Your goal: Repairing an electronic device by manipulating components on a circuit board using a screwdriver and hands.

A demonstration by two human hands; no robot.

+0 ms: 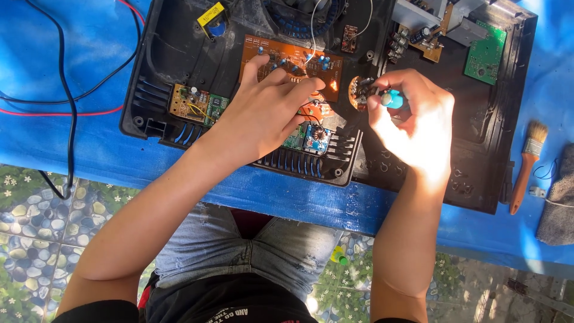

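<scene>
The left hand (263, 116) lay spread, fingers open, on the orange-brown rectangular circuit board (291, 64) inside the open black plastic appliance casing (179, 54), holding nothing. The right hand (412, 122), just right of that board, was closed around a small tool with a light-blue round handle (393, 99), its tip at a small round copper-coloured part (359, 93). The casing rested on a blue-covered worktop (72, 143); far right of the board lay a wooden-handled paintbrush (528, 164).
</scene>
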